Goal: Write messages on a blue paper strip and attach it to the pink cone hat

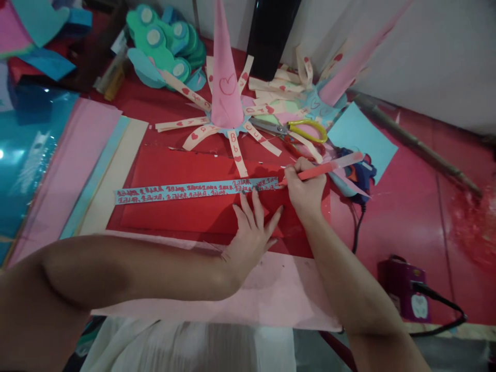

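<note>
A long light-blue paper strip [174, 193] with rows of red handwriting lies across a red sheet [166, 219]. My left hand [253, 222] rests with spread fingers, its fingertips touching the strip near its right part; it holds nothing. Closed around a red pen [321, 169], my right hand [306, 191] is at the strip's right end, with the pen tip on or close to the paper. Beneath the red sheet is a pink sheet [271, 289]. Behind the strip stands a pink paper cone [227, 98] with a heart drawn on it and lettered cream strips around its base.
Scissors with yellow handles [308, 129] and a blue glue gun [364, 173] lie beyond my right hand. A purple box [405, 289] with a cable sits at the right. Green foam shapes [163, 41] are at the back, coloured sheets [85, 139] at the left.
</note>
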`<state>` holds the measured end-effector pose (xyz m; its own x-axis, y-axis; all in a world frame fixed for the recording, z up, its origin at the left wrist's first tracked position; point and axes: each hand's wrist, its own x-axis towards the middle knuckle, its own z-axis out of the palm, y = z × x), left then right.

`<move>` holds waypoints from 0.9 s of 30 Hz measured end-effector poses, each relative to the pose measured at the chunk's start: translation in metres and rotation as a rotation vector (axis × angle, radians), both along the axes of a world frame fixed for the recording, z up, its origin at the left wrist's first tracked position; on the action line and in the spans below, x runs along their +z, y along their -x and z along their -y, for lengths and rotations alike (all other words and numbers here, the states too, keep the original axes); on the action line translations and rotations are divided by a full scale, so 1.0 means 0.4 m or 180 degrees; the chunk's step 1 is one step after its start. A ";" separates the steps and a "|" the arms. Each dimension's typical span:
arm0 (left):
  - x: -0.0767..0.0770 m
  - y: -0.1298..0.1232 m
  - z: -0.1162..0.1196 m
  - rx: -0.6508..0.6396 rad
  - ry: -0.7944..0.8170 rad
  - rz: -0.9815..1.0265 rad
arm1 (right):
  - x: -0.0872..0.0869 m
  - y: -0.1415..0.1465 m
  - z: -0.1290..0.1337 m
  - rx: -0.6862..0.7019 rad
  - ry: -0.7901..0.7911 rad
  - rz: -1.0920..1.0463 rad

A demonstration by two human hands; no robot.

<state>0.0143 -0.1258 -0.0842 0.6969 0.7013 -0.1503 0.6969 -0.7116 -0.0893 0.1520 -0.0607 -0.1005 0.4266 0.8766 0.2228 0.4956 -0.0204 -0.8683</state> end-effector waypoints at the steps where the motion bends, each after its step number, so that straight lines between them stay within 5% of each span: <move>1: 0.000 0.000 0.000 -0.0005 -0.0020 -0.0009 | 0.000 0.000 0.000 -0.0007 0.0001 -0.0049; 15: -0.002 0.000 0.001 -0.0132 -0.0343 -0.0299 | -0.004 0.002 0.002 0.0191 0.0072 -0.0131; 23: -0.001 0.001 0.000 -0.0046 -0.0111 -0.0117 | -0.007 -0.002 0.000 0.0067 0.0028 -0.0316; 27: -0.004 0.000 -0.002 -0.0017 -0.0003 -0.0043 | -0.007 -0.001 0.003 0.0056 -0.0024 0.0142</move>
<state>0.0141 -0.1248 -0.0857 0.6984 0.6978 -0.1592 0.6918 -0.7152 -0.0993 0.1524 -0.0619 -0.1032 0.4006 0.8820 0.2481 0.5342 -0.0048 -0.8454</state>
